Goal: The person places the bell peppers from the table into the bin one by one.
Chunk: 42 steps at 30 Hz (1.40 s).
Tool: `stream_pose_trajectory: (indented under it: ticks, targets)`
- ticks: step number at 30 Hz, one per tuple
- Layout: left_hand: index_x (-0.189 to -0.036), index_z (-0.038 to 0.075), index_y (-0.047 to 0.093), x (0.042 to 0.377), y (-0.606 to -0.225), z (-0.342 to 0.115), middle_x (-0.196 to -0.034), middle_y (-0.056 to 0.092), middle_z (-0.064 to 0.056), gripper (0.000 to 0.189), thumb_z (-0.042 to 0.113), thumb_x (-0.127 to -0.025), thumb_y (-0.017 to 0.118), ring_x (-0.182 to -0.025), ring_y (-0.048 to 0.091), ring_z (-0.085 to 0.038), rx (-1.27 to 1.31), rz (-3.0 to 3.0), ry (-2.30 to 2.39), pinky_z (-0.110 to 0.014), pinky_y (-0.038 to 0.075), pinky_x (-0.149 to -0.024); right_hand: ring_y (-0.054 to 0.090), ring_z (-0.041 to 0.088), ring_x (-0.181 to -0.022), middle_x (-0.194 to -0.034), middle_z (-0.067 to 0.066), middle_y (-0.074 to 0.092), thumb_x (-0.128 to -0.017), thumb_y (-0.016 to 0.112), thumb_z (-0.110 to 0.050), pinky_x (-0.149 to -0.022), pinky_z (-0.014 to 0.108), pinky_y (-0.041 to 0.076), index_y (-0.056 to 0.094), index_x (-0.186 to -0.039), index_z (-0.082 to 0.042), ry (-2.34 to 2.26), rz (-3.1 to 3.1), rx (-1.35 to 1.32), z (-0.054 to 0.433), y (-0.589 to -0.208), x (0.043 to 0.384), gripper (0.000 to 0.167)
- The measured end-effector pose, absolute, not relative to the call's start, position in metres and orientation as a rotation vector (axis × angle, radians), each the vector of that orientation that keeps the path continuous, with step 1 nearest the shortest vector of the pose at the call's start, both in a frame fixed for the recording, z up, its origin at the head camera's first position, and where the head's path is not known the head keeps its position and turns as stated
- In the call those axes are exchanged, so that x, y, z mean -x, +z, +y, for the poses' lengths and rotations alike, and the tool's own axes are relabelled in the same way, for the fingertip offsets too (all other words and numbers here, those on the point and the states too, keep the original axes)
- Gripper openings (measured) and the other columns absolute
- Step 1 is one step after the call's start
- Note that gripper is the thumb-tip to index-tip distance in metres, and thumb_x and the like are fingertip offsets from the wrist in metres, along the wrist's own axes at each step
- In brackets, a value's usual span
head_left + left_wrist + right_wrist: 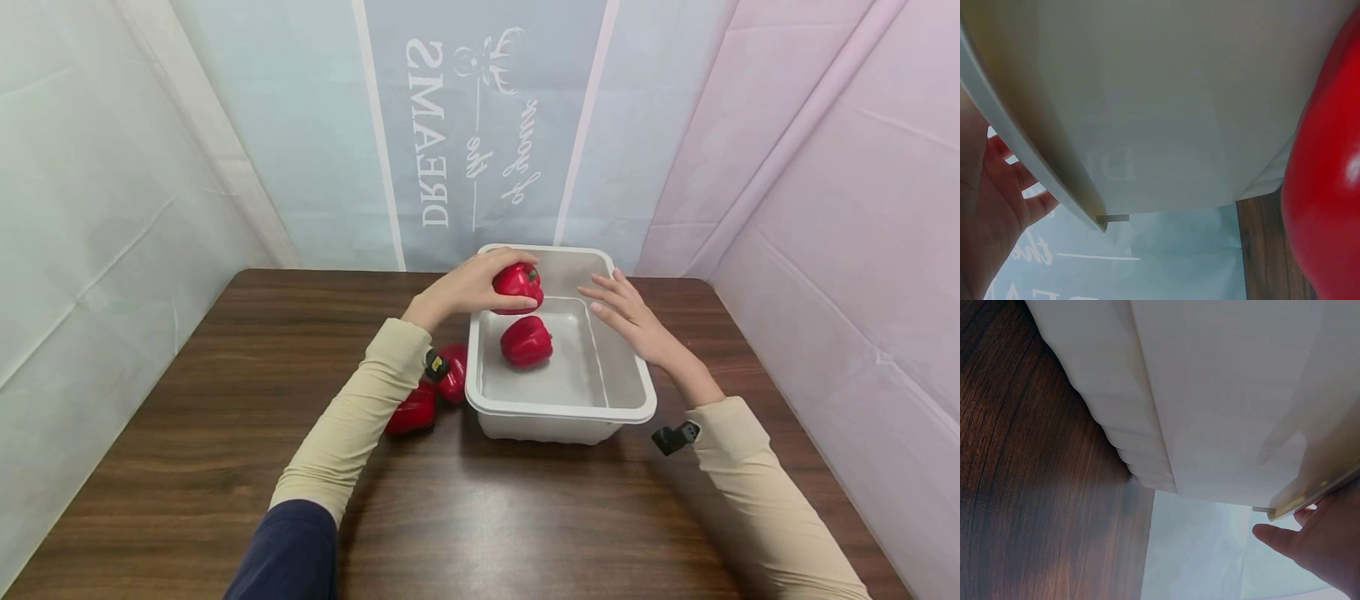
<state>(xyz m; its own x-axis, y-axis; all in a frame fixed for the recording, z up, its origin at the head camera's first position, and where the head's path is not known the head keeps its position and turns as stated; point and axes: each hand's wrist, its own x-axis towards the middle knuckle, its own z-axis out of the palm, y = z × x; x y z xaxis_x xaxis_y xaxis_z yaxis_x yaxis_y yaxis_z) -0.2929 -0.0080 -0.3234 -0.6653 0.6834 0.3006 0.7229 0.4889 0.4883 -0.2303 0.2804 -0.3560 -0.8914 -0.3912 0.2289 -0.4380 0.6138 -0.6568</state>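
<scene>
My left hand (474, 287) holds a red bell pepper (517, 286) over the left part of a white plastic bin (558, 412), fingers above it and thumb along its near side. On the bin's floor lies another red bell pepper (527, 342) on its side. Over the bin's right rim reaches my right hand (630, 315), its fingers spread and nothing in them. In the left wrist view, the bin's outer wall (1147, 112) hides the held pepper; the left hand (997, 200) shows past the rim. The right wrist view has the right hand (1322, 540) beside the rim.
Two more red peppers lie left of the bin, one pepper (453, 373) against its side and another pepper (412, 410) partly behind the left forearm. The dark wooden table (480, 517) ends at a printed cloth backdrop (480, 125). Cloth walls rise on both sides.
</scene>
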Motion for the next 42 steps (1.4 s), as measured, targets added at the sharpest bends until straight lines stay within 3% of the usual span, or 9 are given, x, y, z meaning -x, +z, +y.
stream_pose_trajectory:
  ticks: [11, 15, 27, 32, 42]
  targets:
    - [-0.13, 0.023, 0.051, 0.295, -0.319, -0.012, -0.127, 0.053, 0.006, 0.059, 0.05, -0.08, 0.066, -0.113, 0.052, -0.013, 1.281, -2.606, -1.007, -0.035, 0.044, -0.096, -0.003, 0.03, -0.142, -0.149, 0.014, 0.027, -0.097, 0.045, -0.03, -0.109, 0.061, 0.0, 0.05, -0.134, -0.012, 1.155, -2.76, -0.712, 0.279, -0.356, 0.23, 0.042]
    - [-0.13, 0.025, 0.05, 0.294, -0.315, -0.014, -0.127, 0.052, 0.007, 0.059, 0.053, -0.08, 0.064, -0.113, 0.052, -0.009, 1.292, -2.586, -0.992, -0.031, 0.044, -0.096, -0.002, 0.03, -0.142, -0.149, 0.014, 0.028, -0.096, 0.046, -0.029, -0.108, 0.061, 0.0, 0.05, -0.134, -0.011, 1.151, -2.757, -0.715, 0.279, -0.355, 0.231, 0.042]
    - [-0.133, 0.024, 0.048, 0.291, -0.319, -0.025, -0.131, 0.049, 0.007, 0.059, 0.051, -0.082, 0.062, -0.115, 0.052, -0.016, 1.288, -2.603, -0.975, -0.036, 0.044, -0.096, -0.003, 0.027, -0.143, -0.149, 0.015, 0.027, -0.096, 0.047, -0.026, -0.108, 0.063, 0.001, 0.049, -0.135, -0.012, 1.181, -2.741, -0.739, 0.28, -0.354, 0.233, 0.041]
    - [-0.132, 0.021, 0.049, 0.291, -0.323, -0.029, -0.131, 0.049, 0.005, 0.056, 0.04, -0.083, 0.067, -0.114, 0.053, -0.018, 1.298, -2.582, -1.023, -0.04, 0.043, -0.097, -0.004, 0.027, -0.143, -0.149, 0.014, 0.027, -0.096, 0.047, -0.026, -0.108, 0.062, 0.001, 0.05, -0.135, -0.012, 1.191, -2.736, -0.736, 0.281, -0.356, 0.233, 0.041]
    - [-0.132, 0.028, 0.048, 0.287, -0.331, -0.036, -0.13, 0.048, 0.011, 0.054, 0.041, -0.082, 0.067, -0.116, 0.051, -0.012, 1.252, -2.609, -1.088, -0.041, 0.046, -0.094, -0.003, 0.031, -0.142, -0.149, 0.013, 0.027, -0.096, 0.046, -0.028, -0.108, 0.063, 0.0, 0.049, -0.135, -0.012, 1.174, -2.746, -0.727, 0.28, -0.36, 0.233, 0.042]
